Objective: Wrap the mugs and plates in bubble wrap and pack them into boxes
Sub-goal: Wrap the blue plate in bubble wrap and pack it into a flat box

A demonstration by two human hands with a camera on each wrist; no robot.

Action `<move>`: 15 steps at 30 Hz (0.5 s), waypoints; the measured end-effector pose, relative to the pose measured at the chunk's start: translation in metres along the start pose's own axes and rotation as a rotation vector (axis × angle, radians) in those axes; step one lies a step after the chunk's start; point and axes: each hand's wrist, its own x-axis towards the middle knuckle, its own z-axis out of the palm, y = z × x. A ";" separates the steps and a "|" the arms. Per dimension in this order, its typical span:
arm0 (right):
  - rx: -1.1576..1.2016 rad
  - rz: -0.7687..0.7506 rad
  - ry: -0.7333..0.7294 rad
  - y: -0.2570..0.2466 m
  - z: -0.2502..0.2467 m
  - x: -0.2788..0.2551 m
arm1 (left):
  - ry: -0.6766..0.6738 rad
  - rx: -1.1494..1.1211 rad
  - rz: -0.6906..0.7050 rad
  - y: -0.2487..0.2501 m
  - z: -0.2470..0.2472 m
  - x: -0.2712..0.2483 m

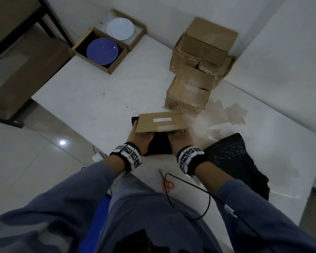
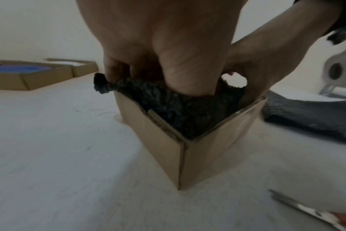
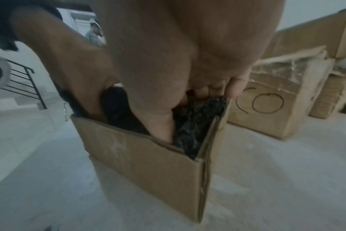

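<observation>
A small brown cardboard box (image 1: 161, 122) stands on the white table, its far flap raised toward me. Inside sits a bundle of black bubble wrap (image 2: 188, 115); what it wraps is hidden. My left hand (image 1: 140, 138) grips the bundle's left end, fingers curled over it at the box's rim (image 2: 207, 156). My right hand (image 1: 180, 140) holds the right end, its thumb (image 3: 160, 125) pushed down inside the box (image 3: 148, 156) against the wrap (image 3: 196, 125). A blue plate (image 1: 102, 51) and a white plate (image 1: 120, 28) lie in open flat boxes at the far left.
Several taped cardboard boxes (image 1: 202, 57) are stacked at the back right, close behind the small box. A loose sheet of black bubble wrap (image 1: 232, 157) lies at my right. Orange-handled scissors (image 1: 166, 181) and a black cable lie near the table's front edge.
</observation>
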 end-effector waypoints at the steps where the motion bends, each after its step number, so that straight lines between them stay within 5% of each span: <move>1: -0.004 -0.003 0.014 0.000 -0.003 -0.003 | 0.037 -0.013 -0.001 0.001 0.000 -0.003; 9: -0.134 0.061 -0.106 0.005 -0.018 0.002 | -0.085 0.118 -0.106 0.006 0.000 -0.005; 15: -0.105 0.104 -0.047 0.001 0.000 0.009 | -0.055 0.095 -0.143 0.013 -0.001 0.001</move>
